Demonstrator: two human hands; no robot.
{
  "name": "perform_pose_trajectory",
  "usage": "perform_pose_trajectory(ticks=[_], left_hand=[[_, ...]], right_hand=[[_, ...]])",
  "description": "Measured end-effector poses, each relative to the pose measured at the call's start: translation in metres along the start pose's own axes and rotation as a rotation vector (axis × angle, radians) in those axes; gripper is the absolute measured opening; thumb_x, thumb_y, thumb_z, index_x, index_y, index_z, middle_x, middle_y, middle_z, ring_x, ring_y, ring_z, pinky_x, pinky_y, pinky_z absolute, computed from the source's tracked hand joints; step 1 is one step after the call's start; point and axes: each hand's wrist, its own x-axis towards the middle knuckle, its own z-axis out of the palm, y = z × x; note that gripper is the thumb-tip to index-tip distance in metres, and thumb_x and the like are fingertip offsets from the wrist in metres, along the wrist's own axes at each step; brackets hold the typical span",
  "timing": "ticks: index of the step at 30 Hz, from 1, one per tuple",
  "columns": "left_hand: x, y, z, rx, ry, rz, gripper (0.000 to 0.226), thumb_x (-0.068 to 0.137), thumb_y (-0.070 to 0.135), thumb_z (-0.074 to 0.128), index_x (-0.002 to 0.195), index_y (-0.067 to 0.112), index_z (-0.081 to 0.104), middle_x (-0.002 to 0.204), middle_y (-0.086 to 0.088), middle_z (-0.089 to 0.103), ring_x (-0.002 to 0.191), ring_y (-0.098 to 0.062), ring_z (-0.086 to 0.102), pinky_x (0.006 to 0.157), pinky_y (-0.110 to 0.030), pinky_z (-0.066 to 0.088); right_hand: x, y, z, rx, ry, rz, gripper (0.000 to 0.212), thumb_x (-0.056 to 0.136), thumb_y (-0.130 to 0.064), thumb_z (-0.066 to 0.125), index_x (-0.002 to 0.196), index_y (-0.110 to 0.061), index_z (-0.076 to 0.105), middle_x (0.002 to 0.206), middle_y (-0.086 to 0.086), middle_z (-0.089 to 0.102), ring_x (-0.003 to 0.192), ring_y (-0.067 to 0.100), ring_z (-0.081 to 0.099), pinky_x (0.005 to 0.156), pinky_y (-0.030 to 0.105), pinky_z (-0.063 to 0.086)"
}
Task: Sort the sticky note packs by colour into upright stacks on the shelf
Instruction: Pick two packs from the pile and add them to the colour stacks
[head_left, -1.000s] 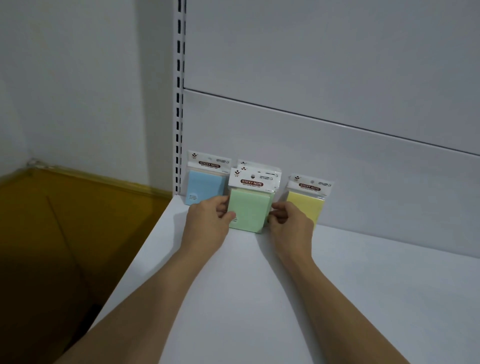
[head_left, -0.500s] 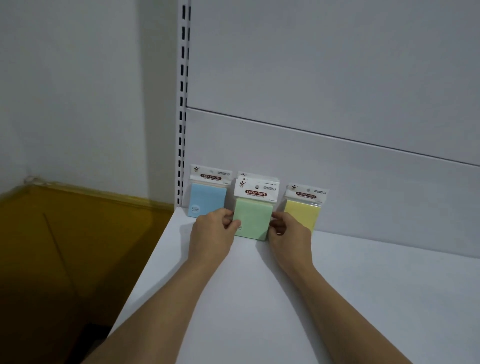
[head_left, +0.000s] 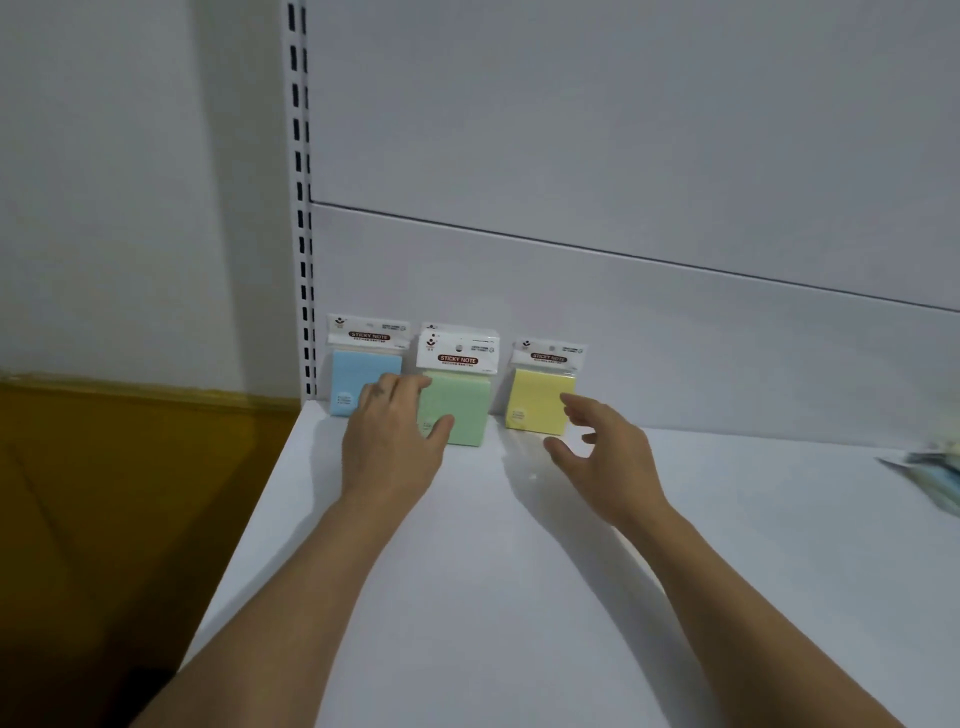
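Observation:
Three sticky note stacks stand upright against the back panel of the white shelf (head_left: 519, 582): blue packs (head_left: 353, 374) on the left, green packs (head_left: 462, 410) in the middle, yellow packs (head_left: 540, 400) on the right. My left hand (head_left: 395, 436) holds the left edge of the front green pack, thumb on its face, and partly covers the blue stack. My right hand (head_left: 597, 452) hovers open in front of the yellow stack, holding nothing.
Several loose packs (head_left: 935, 478), blurred, lie at the far right edge of the shelf. A slotted upright (head_left: 301, 208) marks the shelf's left end, with a drop to a dark yellow floor (head_left: 130, 493) beyond it.
My right hand has let go of the green pack, opened and drifted right toward the yellow stack. The green pack now stands against the back. The view has turned right.

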Motion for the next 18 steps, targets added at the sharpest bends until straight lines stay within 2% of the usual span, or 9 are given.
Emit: perform_pose_trajectory(ticks=[4,8,12,18], left_hand=[[-0.013,0.015,0.001,0.014,-0.044,0.156,0.039,0.081,0.03,0.071,0.115,0.014,0.061,0.112,-0.002,0.061,0.107,-0.025,0.051,0.086,-0.036,0.042],[-0.019,0.031,0.002,0.05,-0.182,0.226,0.042,0.084,0.041,0.065,0.121,0.022,0.058,0.121,0.004,0.059,0.114,-0.019,0.049,0.093,-0.033,0.038],[-0.021,0.051,0.0,0.128,-0.294,0.267,0.048,0.086,0.05,0.056,0.129,0.029,0.051,0.128,0.009,0.055,0.121,-0.014,0.043,0.098,-0.031,0.033],[-0.031,0.095,0.003,0.198,-0.381,0.298,0.055,0.086,0.054,0.053,0.134,0.029,0.045,0.134,0.01,0.05,0.126,-0.013,0.04,0.104,-0.033,0.032]], right_hand=[[-0.012,0.004,-0.022,-0.066,-0.026,-0.003,0.058,0.084,-0.033,0.07,0.138,-0.028,0.048,0.134,-0.009,0.055,0.12,0.013,0.053,0.1,0.03,0.043],[-0.018,0.014,-0.043,-0.161,-0.056,0.014,0.062,0.086,-0.039,0.067,0.141,-0.03,0.042,0.143,-0.008,0.046,0.132,0.012,0.041,0.103,0.025,0.033],[-0.021,0.022,-0.065,-0.197,-0.076,0.024,0.063,0.086,-0.04,0.066,0.142,-0.029,0.04,0.146,-0.008,0.042,0.136,0.011,0.036,0.103,0.026,0.031],[-0.028,0.038,-0.108,-0.166,-0.037,0.019,0.063,0.086,-0.04,0.067,0.142,-0.03,0.04,0.147,-0.009,0.04,0.136,0.011,0.035,0.103,0.026,0.031]])
